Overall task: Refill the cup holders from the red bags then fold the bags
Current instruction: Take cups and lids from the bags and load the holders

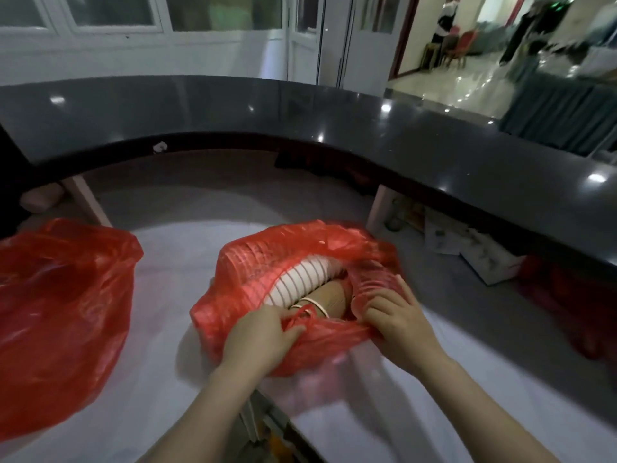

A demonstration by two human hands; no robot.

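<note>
A bulging red bag sits at the left edge of the pale worktop. Near the front edge at the middle lies an open red bag with stacked white cups showing inside. The left hand pinches its mouth plastic, while the right hand presses fingers onto cups through the bag's right side.

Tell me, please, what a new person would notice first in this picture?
First the crinkled red plastic bag at centre, held open by the left hand and right hand, showing a stack of white ribbed paper cups. Then a second, fuller red plastic bag at the left.
</note>
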